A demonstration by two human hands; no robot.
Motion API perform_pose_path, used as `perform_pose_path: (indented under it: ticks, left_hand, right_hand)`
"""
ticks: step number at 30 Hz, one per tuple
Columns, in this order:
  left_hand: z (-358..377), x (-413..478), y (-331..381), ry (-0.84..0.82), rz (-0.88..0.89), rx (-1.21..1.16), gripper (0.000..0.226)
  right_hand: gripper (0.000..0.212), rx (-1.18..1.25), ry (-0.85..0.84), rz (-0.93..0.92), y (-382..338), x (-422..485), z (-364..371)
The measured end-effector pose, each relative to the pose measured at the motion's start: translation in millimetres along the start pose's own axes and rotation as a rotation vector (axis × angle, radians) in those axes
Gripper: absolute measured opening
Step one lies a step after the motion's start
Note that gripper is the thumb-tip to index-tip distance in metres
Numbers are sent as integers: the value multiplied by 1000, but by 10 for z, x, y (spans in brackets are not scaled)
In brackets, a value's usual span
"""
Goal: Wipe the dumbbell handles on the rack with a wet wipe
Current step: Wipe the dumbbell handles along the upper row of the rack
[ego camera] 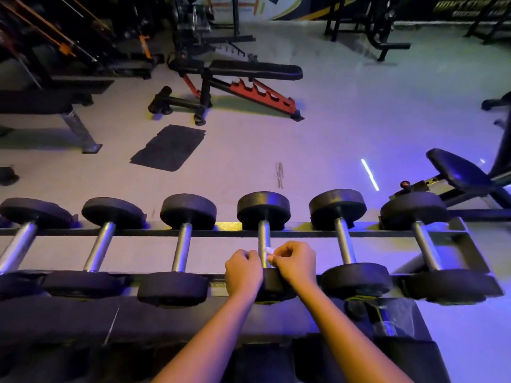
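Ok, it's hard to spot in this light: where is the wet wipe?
Head view, low centre: the wet wipe is pinched in the right hand against the handle of the fourth dumbbell from the left, beside the left hand.

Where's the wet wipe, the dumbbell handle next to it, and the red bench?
wet wipe (pixel 269 250), head view, the white corner that shows.
dumbbell handle (pixel 264 233), head view, middle of the bare metal shaft.
red bench (pixel 265 99), head view, its red notched bar.

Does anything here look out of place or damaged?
Only small things. A black mat piece lies askew on the floor beyond the rack, with ragged, notched edges. Dark scuff marks streak the floor nearer the rack. The dumbbells sit in an even row.
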State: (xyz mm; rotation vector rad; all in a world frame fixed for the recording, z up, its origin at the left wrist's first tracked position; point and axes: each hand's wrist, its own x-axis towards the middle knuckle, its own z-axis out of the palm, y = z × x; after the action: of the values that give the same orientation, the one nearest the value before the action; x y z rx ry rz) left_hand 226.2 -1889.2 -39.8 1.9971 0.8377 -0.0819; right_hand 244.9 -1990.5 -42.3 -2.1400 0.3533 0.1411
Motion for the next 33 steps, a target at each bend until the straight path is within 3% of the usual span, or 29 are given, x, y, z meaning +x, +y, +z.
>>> perform_pose_path:
  ticks: [5, 15, 19, 23, 26, 33]
  left_hand:
    - [148, -1, 21, 130, -140, -25, 26]
    - [214, 13, 9, 188, -108, -2, 29]
    - [208, 21, 17, 191, -123, 16, 30]
    - [202, 17, 14, 183, -126, 43, 31]
    - [187, 38, 21, 174, -120, 49, 29]
    - [171, 29, 43, 142, -118, 63, 30]
  right_hand:
    - [26, 20, -55, -2, 139, 137, 81]
    - [12, 120, -11, -74, -235, 754, 166]
    - [5, 3, -54, -69, -245, 742, 198]
    - [13, -99, -188, 19, 21, 385, 114]
    - [12, -9, -228, 41, 125, 264, 83]
    - [12, 356, -67, 73, -82, 843, 156]
